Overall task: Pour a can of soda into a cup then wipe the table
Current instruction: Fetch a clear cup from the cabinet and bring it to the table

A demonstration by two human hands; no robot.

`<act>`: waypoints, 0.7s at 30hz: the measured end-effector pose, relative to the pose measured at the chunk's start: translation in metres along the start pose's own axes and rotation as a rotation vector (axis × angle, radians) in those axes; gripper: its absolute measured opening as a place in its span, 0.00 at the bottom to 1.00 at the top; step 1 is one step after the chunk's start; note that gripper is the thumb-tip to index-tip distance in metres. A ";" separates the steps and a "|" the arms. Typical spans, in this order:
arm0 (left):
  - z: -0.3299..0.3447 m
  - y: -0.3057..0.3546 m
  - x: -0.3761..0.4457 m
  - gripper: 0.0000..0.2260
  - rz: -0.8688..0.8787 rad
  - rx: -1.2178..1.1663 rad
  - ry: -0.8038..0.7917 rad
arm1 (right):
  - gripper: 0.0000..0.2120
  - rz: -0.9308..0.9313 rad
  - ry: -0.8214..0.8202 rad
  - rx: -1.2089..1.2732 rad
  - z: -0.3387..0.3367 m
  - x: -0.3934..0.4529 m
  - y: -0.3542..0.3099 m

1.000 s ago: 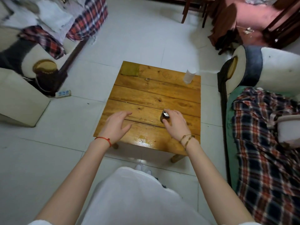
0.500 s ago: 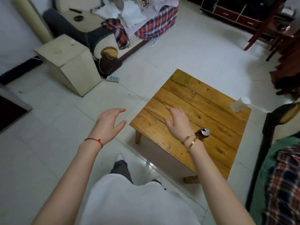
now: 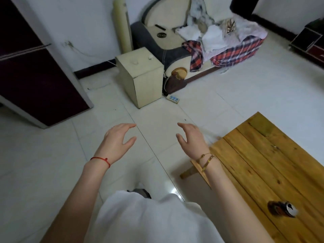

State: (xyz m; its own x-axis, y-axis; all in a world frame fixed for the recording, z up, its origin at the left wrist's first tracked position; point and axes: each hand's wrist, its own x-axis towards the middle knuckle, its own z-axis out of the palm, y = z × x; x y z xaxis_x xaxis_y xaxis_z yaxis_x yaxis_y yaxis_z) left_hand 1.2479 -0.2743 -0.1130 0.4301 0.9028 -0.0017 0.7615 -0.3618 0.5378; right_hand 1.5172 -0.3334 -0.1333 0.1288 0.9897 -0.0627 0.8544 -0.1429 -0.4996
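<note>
Now both hands (image 3: 154, 139) past table edge (image 3: 215, 148)

Can (image 3: 282, 210) stands on table (image 3: 263, 163), right of both hands.

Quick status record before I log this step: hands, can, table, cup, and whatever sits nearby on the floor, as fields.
left hand: empty, fingers loosely spread, over the floor tiles
right hand: empty, fingers relaxed, over the floor just off the table's corner
soda can: upright on the table, near its front edge, not touched
table: wooden planks, at the right of the view
cup: not in view
wiping cloth: none in either hand
floor nearby: beige box, power strip
</note>
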 end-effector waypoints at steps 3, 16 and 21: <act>-0.030 -0.039 0.014 0.18 -0.032 0.011 0.020 | 0.21 -0.048 -0.010 0.004 0.016 0.043 -0.038; -0.091 -0.135 0.092 0.19 -0.158 -0.020 0.072 | 0.21 -0.147 -0.075 -0.012 0.059 0.183 -0.115; -0.105 -0.167 0.154 0.19 -0.172 -0.023 0.090 | 0.21 -0.167 -0.080 -0.018 0.072 0.260 -0.126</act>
State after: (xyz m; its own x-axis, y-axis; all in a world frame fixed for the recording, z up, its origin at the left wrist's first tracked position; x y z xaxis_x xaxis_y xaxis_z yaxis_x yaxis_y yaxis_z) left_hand 1.1357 -0.0500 -0.1146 0.2492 0.9682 -0.0206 0.8082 -0.1962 0.5552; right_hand 1.4066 -0.0578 -0.1487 -0.0553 0.9973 -0.0488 0.8695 0.0241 -0.4933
